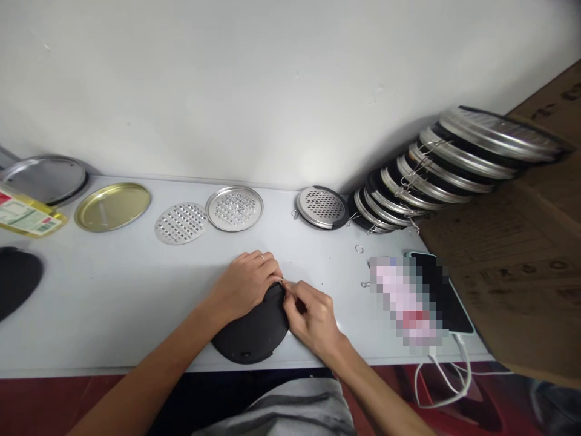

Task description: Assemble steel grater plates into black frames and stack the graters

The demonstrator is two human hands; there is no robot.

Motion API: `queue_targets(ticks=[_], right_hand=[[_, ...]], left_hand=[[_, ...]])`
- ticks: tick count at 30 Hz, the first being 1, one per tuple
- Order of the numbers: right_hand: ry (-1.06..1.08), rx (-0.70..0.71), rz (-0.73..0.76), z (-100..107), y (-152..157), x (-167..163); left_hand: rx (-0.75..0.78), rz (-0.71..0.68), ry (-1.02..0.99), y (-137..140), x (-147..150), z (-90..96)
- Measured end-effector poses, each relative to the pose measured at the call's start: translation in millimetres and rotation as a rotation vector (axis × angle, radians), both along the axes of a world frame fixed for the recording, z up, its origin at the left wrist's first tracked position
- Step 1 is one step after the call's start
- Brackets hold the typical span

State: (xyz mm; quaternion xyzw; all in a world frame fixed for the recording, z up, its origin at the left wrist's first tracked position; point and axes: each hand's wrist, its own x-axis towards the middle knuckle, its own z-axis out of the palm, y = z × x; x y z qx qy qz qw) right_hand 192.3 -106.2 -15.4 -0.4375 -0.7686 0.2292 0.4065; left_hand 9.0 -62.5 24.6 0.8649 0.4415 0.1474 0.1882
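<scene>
A black round disc (252,333) lies at the table's front edge, with a small slot near its lower rim. My left hand (249,281) rests over its far edge, the fingers curled down and gripping the rim. At the disc's upper right edge, my right hand (313,315) is closed in a pinch beside the left fingertips. Whatever sits between those right fingers is too small and hidden to make out. Beyond the hands lie a round perforated grater plate (181,224) and a silver round grater (235,209). A grater with a black rim (322,207) stands farther right.
A leaning stack of round metal discs with black parts and wire clips (422,172) rises by a cardboard box (508,266). A phone (445,297) with a white cable lies at right. A gold lid (113,207), a packet (29,215) and another black disc (18,281) are at left.
</scene>
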Motion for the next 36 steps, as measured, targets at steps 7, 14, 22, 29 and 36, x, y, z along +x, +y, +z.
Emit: queue_targets(ticks=[7, 14, 22, 29, 36], right_hand=[[-0.016, -0.008, 0.017, 1.4, 1.2, 0.1], [-0.052, 0.01, 0.026, 3.4, 0.8, 0.1], [-0.079, 0.024, 0.025, 0.6, -1.5, 0.4], [-0.039, -0.036, 0.017, 3.0, -4.5, 0.7], [0.017, -0.157, -0.018, 9.0, -8.3, 0.5]], left_hand=[[0.025, -0.025, 0.021, 0.1, -1.2, 0.3], [0.043, -0.046, 0.026, -0.7, -0.9, 2.0], [0.033, -0.045, -0.013, -0.9, -2.2, 1.0], [0.004, -0.058, -0.038, 1.0, -4.2, -0.1], [0.003, -0.073, -0.047, 2.2, -5.6, -1.0]])
